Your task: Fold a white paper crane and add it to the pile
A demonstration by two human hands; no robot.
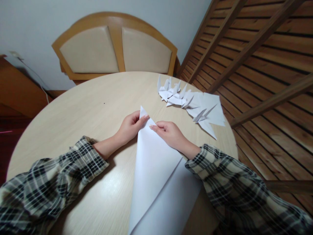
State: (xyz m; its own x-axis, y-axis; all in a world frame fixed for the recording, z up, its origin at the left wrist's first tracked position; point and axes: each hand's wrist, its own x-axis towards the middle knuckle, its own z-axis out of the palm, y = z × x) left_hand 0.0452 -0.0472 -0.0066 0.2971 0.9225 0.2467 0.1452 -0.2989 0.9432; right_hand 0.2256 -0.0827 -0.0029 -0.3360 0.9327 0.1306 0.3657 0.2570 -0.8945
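A large sheet of white paper (156,169) is folded over on itself, its slanted upper edge running from lower left to upper right. Its narrow point sticks up just beyond my fingers. My left hand (132,125) pinches the left side close to that tip, thumb on top and fingers behind. Slightly lower, my right hand (171,133) grips the right edge, thumb pressed on the paper and the other fingers curled beneath. The lower end of the sheet runs out of view towards me.
Several folded paper cranes (174,93) stand at the table's far right, partly on white paper (214,107). The round wooden table (85,107) has a padded chair (90,49) behind it. A slatted wooden partition (264,81) rises along the right side.
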